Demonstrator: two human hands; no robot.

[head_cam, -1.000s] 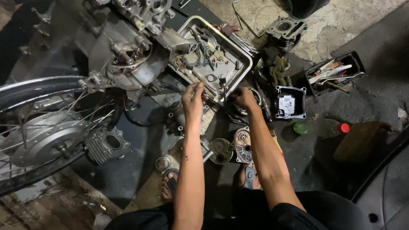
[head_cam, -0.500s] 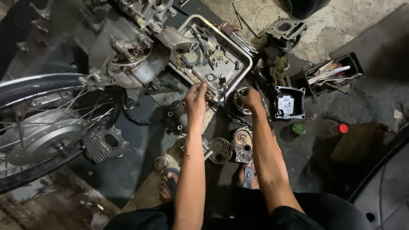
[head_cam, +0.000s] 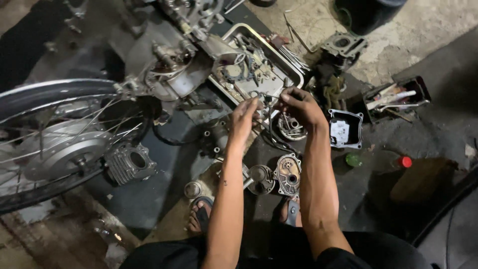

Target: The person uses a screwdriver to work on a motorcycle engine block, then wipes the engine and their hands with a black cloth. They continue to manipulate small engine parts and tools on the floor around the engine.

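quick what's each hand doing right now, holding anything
Left hand: fingers pinched on a small dark part, too small to identify.
Right hand: fingers curled shut on the same part, above the metal tray.

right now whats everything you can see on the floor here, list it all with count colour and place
metal tray: one, silver, top centre, full of small parts
engine block: one, grey, upper left of the tray
spoked wheel: one, silver rim and dark tyre, far left
finned cylinder: one, grey, beside the wheel
round cover: one, silver, between the forearms
black tray: one, black, right of the right hand
tool box: one, black, upper right
red-capped bottle: one, clear with green label, lower right
sandalled foot: one, dark sandal, bottom centre
left hand: one, at the tray's near edge, on a small part
right hand: one, beside the left, pinching a small part; what it is cannot be told
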